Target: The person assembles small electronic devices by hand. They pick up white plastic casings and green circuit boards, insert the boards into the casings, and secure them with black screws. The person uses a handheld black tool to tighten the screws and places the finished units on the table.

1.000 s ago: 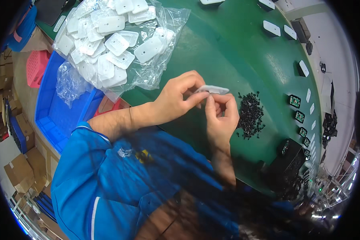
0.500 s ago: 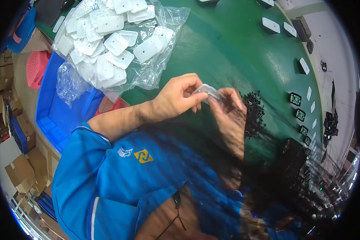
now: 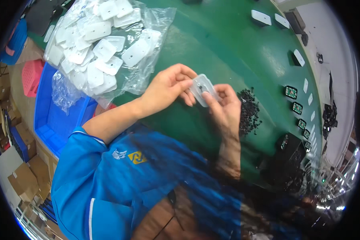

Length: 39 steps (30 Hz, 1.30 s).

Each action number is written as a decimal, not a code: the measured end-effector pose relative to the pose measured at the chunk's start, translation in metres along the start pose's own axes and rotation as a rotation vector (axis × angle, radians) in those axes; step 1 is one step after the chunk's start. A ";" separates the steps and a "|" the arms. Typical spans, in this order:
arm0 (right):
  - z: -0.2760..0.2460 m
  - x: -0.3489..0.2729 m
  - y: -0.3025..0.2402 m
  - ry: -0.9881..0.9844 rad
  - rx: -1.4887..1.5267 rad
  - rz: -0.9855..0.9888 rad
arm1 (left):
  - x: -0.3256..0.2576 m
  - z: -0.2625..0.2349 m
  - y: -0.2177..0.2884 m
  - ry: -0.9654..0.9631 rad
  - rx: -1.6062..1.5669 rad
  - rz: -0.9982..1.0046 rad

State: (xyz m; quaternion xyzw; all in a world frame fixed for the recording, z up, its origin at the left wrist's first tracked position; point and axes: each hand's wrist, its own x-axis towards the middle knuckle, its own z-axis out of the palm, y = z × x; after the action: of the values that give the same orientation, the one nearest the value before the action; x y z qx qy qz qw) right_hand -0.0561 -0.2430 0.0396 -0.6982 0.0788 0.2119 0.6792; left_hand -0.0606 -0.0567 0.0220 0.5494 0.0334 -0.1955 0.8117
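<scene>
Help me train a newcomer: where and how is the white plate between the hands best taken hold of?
Probably pinch the white plate by its long edges, left hand from the left, right hand from the right: it is thin, oblong and tilted between them, and edge grips would leave the dark spot on its face uncovered.
</scene>
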 end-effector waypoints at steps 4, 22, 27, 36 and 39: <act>-0.029 0.019 -0.002 0.158 -0.185 -0.258 | 0.022 -0.008 0.003 0.116 0.349 0.108; -0.203 0.065 -0.018 0.540 -1.097 -0.574 | 0.022 0.003 -0.001 0.215 1.327 0.616; -0.068 0.008 -0.030 0.375 -0.687 -0.599 | 0.003 0.020 -0.001 0.136 0.911 0.615; -0.009 -0.038 -0.033 0.192 -0.508 -0.821 | -0.009 0.018 0.018 -0.277 0.042 0.205; -0.003 -0.041 -0.034 0.172 -0.624 -0.802 | -0.012 0.018 0.010 -0.350 0.073 0.175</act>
State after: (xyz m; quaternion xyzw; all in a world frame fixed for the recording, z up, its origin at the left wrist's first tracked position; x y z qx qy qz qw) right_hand -0.0792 -0.2510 0.0875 -0.8579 -0.2066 -0.1097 0.4575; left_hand -0.0708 -0.0668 0.0408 0.5369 -0.1630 -0.2176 0.7986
